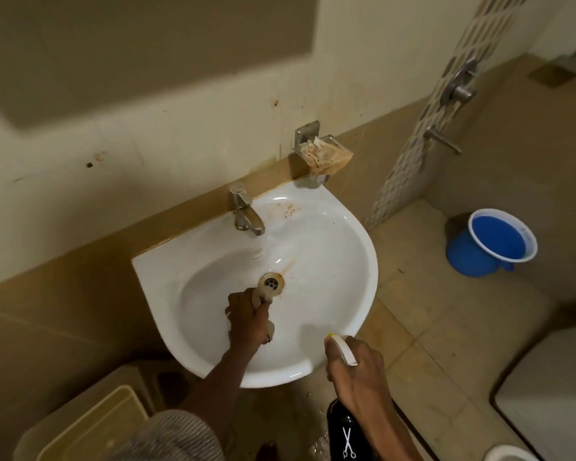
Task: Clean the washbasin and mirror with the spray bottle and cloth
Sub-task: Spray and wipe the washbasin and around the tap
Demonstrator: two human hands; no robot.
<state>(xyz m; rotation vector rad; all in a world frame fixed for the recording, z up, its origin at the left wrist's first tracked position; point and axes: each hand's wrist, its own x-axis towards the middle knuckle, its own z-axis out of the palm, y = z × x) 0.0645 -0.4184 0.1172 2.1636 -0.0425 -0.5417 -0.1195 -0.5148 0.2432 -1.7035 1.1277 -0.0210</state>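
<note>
The left hand is closed around one bunched cloth, pressing it against the bowl of the washbasin just beside the stained drain, evidently to scrub there. The right hand is wrapped around the neck of one dark spray bottle, its white head aimed over the basin's near rim, apparently ready to spray. One tap stands at the back. Brown marks remain beside it. One blue bucket sits on the floor, well apart.
</note>
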